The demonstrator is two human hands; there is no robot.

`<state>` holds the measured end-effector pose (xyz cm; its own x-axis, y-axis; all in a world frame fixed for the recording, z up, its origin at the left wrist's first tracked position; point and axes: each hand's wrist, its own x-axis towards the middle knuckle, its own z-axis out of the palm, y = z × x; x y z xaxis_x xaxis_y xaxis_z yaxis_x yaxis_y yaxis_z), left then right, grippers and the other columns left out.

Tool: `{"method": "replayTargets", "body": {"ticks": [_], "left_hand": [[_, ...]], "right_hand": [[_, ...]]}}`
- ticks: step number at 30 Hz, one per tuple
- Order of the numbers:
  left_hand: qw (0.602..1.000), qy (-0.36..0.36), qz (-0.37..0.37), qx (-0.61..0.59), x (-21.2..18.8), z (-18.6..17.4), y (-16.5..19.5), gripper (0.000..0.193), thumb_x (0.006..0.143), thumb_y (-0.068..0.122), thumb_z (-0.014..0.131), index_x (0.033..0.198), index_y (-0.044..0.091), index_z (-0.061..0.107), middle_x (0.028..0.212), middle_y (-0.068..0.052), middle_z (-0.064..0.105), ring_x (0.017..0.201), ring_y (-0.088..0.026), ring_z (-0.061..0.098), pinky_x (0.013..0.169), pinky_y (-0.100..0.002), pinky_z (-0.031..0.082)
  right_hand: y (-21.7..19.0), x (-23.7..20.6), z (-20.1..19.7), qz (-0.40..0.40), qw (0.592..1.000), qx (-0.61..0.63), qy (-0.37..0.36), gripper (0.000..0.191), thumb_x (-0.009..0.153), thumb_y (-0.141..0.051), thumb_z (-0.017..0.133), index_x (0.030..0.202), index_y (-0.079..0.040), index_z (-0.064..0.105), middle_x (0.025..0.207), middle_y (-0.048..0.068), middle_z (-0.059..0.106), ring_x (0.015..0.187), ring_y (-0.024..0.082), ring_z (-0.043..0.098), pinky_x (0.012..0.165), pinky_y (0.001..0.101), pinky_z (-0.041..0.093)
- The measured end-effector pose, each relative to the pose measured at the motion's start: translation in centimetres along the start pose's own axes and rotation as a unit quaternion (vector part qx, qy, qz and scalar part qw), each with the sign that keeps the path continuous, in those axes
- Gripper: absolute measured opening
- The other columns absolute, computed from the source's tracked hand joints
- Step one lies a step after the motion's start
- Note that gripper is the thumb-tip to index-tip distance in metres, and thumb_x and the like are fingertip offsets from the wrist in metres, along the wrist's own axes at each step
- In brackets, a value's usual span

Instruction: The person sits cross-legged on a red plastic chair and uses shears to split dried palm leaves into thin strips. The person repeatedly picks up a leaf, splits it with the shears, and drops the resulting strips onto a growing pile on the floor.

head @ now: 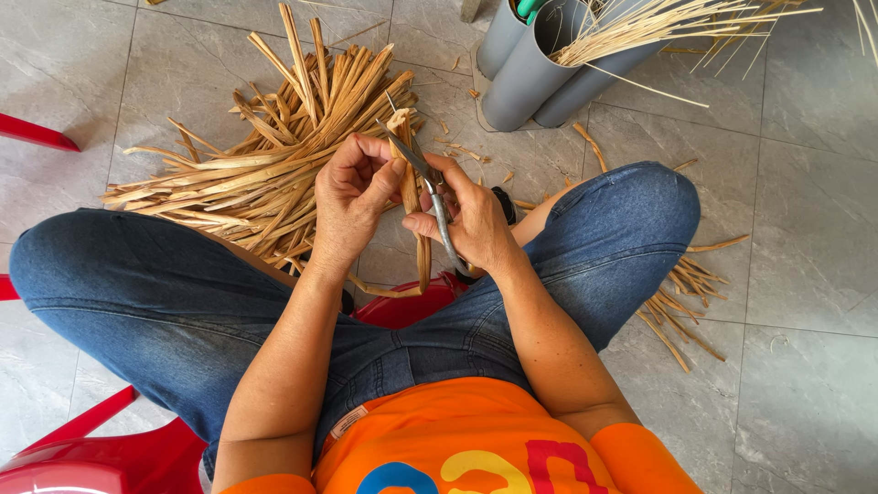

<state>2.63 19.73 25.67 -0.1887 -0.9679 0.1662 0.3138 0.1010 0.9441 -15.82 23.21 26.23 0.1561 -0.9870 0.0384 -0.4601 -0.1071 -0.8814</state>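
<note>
Strip (413,197) | tan, flat, dry, curling at its lower end, held upright just in front of the pile (265,165) | I judge it light, stiff, brittle; best pinched mid-length | left hand (352,201) pinches it tight | right hand (471,220) closed round scissors (430,187), blades at strip's top | pipes (540,59) well beyond pile.

- Head view, the only view: taken from above the seated person, facing steeply down over the chest and knees toward the grey tiled floor (805,229).
- Range: close; forearms and both knees fill the centre of the frame.
- Landmark: pile of split cane strips (274,165), beyond the knees, upper left of centre.
- Grey plastic tubes (530,73): right of the pile, at the top edge.
</note>
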Motion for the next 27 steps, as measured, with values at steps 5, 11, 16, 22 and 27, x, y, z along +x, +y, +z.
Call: {"method": "replayTargets", "body": {"ticks": [5, 11, 16, 22, 27], "left_hand": [[1.0, 0.002, 0.007, -0.013, 0.12, -0.13, -0.24, 0.007, 0.105, 0.008, 0.066, 0.107, 0.003, 0.062, 0.09, -0.002, 0.069, 0.077, -0.004, 0.066, 0.066, -0.019, 0.057], [1.0, 0.004, 0.004, -0.02, 0.22, -0.4, -0.37, 0.007, 0.105, 0.008, 0.066, 0.106, 0.003, 0.061, 0.091, -0.002, 0.069, 0.078, -0.004, 0.066, 0.066, -0.019, 0.057], [1.0, 0.016, -0.009, -0.007, 0.22, -0.46, -0.54, 0.008, 0.104, 0.009, 0.066, 0.106, 0.004, 0.062, 0.09, -0.001, 0.069, 0.077, -0.004, 0.066, 0.065, -0.019, 0.057], [1.0, 0.016, -0.006, -0.001, 0.4, -0.42, -0.69, 0.008, 0.104, 0.01, 0.067, 0.106, 0.004, 0.062, 0.089, -0.002, 0.069, 0.077, -0.004, 0.065, 0.065, -0.019, 0.056], [1.0, 0.018, -0.011, 0.004, 0.58, -0.34, -0.41, 0.008, 0.104, 0.011, 0.067, 0.106, 0.004, 0.062, 0.09, -0.001, 0.07, 0.078, -0.004, 0.066, 0.066, -0.02, 0.058]], "right_hand": [[-0.46, -0.13, -0.12, -0.058, 0.998, -0.014, 0.034, 0.071, 0.078, -0.034, 0.09, 0.138, -0.009, 0.06, 0.093, 0.005, 0.076, 0.082, 0.013, 0.075, 0.07, 0.0268, 0.06], [-0.27, -0.07, 0.05, -0.036, 0.997, -0.038, 0.052, 0.062, 0.077, -0.036, 0.089, 0.128, -0.01, 0.067, 0.09, 0.005, 0.079, 0.08, 0.013, 0.078, 0.07, 0.0272, 0.06], [0.15, -0.2, 0.2, -0.07, 0.995, -0.034, 0.066, 0.056, 0.079, -0.034, 0.089, 0.124, -0.008, 0.068, 0.093, 0.005, 0.079, 0.083, 0.013, 0.078, 0.071, 0.0265, 0.06], [0.33, -0.18, 0.4, -0.068, 0.994, -0.034, 0.074, 0.054, 0.079, -0.032, 0.088, 0.123, -0.008, 0.068, 0.089, 0.004, 0.079, 0.078, 0.012, 0.077, 0.067, 0.0254, 0.059], [0.23, -0.04, 0.39, -0.049, 0.995, -0.042, 0.075, 0.053, 0.079, -0.032, 0.088, 0.123, -0.008, 0.069, 0.085, 0.003, 0.079, 0.074, 0.01, 0.075, 0.065, 0.0244, 0.057]]}}
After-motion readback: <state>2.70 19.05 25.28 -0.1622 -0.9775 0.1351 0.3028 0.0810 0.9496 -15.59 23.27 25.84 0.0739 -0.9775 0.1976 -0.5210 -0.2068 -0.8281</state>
